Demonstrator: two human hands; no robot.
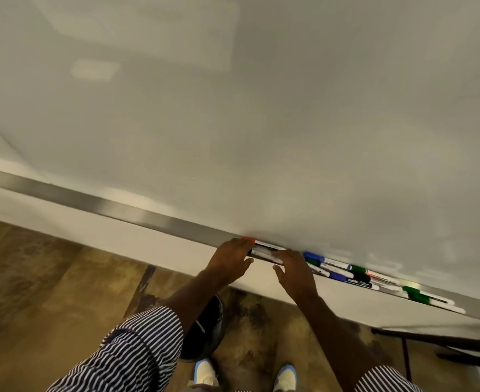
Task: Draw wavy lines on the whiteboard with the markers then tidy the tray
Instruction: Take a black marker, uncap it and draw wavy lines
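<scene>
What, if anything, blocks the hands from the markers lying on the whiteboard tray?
Nothing visible does. The left hand and right hand already rest on the markers at the tray's near end; the other markers lie uncovered further right.

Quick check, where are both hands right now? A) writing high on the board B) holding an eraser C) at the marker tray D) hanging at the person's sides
C: the left hand and right hand both rest on markers at the left end of the tray, under a whiteboard with no lines showing.
</scene>
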